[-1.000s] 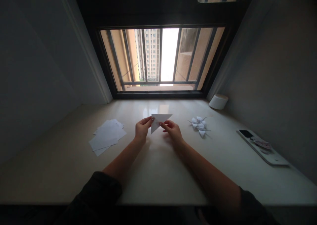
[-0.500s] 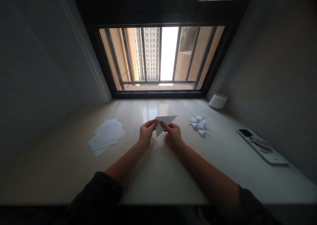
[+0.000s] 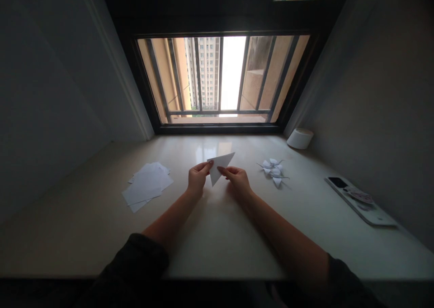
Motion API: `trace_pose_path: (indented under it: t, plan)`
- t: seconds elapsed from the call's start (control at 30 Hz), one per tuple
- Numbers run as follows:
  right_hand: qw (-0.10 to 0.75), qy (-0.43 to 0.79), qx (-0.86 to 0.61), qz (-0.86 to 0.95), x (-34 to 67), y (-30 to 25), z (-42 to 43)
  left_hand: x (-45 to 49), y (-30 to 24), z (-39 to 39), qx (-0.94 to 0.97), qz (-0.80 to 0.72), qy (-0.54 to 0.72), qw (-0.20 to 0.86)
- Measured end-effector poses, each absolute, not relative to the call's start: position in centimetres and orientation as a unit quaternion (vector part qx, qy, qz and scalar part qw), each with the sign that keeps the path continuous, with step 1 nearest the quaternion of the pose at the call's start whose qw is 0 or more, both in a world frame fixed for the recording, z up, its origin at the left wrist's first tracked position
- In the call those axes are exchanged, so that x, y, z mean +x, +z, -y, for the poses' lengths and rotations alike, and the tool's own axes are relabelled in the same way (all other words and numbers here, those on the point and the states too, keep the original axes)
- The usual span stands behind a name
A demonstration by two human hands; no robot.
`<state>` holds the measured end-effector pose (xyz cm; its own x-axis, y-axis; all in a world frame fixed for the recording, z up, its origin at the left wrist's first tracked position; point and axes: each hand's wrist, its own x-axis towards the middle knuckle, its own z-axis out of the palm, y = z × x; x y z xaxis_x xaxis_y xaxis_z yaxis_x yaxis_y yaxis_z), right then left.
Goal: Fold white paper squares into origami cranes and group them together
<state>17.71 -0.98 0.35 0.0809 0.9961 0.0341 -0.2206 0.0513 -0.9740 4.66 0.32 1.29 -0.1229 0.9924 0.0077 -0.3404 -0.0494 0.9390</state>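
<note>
A white paper folded into a triangle [image 3: 219, 167] is held up a little above the pale table [image 3: 217, 226], one corner pointing down. My left hand [image 3: 197, 177] pinches its left edge between thumb and fingertips. My right hand [image 3: 237, 178] pinches it from the right, fingers curled. Both forearms reach forward from dark sleeves at the bottom of the view.
A loose stack of white sheets [image 3: 146, 187] lies to the left. Several folded white paper figures [image 3: 274, 170] sit to the right. Farther right lie a white round object [image 3: 299, 138] by the wall and a white tray with a phone [image 3: 360, 199]. A barred window [image 3: 220, 79] is ahead.
The paper triangle has tilted, its right corner rising, and both hands have shifted slightly left while keeping their pinch on it.
</note>
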Motion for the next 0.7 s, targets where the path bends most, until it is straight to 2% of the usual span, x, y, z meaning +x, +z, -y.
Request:
trace_pose_path:
  t: [0.3, 0.53, 0.7]
  plan:
    - [0.573, 0.497, -0.450, 0.470, 18.0, -0.6, 0.3, 4.2, 1.5, -0.7, 0.389, -0.453, 0.627, 0.500]
    - [0.533, 0.365, -0.495, 0.581, 18.5, -0.2, 0.4, 4.1, 1.2, -0.5, 0.458, -0.468, 0.617, 0.437]
    - [0.532, 0.394, -0.477, 0.578, 18.5, -0.8, 0.1, 4.0, 1.8, -0.4, 0.474, -0.460, 0.602, 0.448]
